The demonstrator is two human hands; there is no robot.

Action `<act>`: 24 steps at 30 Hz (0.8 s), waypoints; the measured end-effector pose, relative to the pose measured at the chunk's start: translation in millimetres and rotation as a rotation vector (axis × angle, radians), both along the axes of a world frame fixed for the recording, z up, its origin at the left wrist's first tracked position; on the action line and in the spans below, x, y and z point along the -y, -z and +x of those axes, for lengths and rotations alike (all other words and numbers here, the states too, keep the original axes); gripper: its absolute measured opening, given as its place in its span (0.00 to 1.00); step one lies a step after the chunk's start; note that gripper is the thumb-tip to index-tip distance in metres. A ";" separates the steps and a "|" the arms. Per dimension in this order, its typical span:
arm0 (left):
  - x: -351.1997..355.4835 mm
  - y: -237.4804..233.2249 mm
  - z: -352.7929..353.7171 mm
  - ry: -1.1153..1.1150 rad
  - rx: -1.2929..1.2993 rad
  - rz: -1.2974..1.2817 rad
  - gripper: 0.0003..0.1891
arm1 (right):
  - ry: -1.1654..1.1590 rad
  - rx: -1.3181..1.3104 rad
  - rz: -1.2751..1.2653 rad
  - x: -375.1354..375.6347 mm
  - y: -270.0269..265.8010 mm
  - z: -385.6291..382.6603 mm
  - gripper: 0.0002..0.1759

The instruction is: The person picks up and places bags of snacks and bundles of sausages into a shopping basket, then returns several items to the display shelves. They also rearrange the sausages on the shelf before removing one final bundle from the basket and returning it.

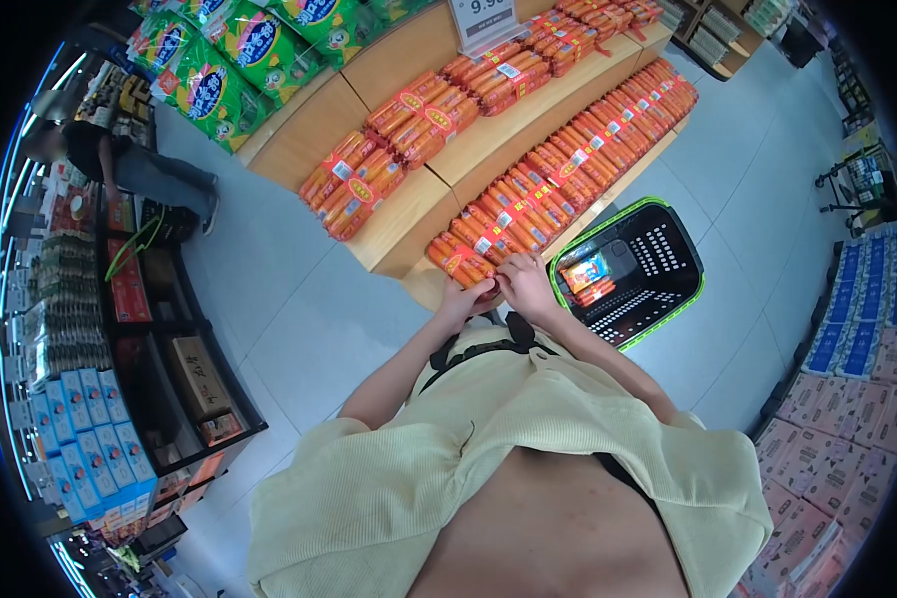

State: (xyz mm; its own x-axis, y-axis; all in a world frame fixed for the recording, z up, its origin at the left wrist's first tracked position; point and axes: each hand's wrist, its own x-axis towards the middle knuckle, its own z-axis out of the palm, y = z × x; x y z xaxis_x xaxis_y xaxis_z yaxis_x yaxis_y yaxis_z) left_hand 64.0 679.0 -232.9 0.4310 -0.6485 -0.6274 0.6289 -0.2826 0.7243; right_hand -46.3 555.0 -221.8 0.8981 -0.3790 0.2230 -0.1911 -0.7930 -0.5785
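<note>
both grips are closed on one red sausage pack [460, 261]: the left hand [465, 299] and right hand [525, 286] meet side by side at its near end, fingers curled onto the wrapper. the pack lies at the near end of the lowest wooden shelf step [421, 289], first in its row. just right of the hands, a black shopping basket [668, 261] with a green rim stands on the floor, with a few packets [585, 274] inside. further up, more sausage packs [568, 159] fill the higher steps. beyond them are green snack bags [239, 60] and a price sign [480, 18]. far left, another person [140, 164] bends at a rack.
</note>
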 end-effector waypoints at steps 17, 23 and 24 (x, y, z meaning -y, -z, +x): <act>-4.4 36.9 -1.5 0.046 0.718 0.303 0.48 | 0.061 -0.211 0.043 2.8 32.8 6.1 0.05; -6.3 40.5 9.1 0.160 0.801 0.311 0.49 | 0.105 -0.209 -0.005 -0.5 32.2 13.7 0.09; -6.9 50.6 13.3 0.153 0.805 0.310 0.49 | 0.129 -0.204 -0.021 -1.4 30.1 15.1 0.10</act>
